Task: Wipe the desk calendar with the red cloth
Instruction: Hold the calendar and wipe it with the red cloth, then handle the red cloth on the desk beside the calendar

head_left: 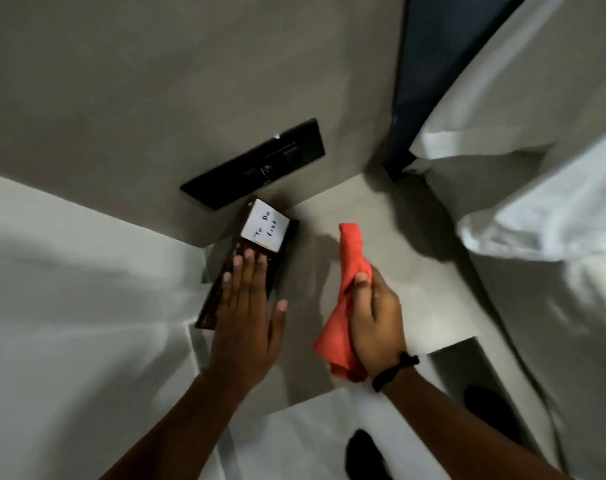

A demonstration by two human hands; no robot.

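Our left hand [244,308] lies flat and open on the calendar [246,258]. Our right hand [376,320] grips the cloth [351,252], at three o'clock from it. Next we rub.

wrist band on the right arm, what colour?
Black wrist band, clearest in the head view.
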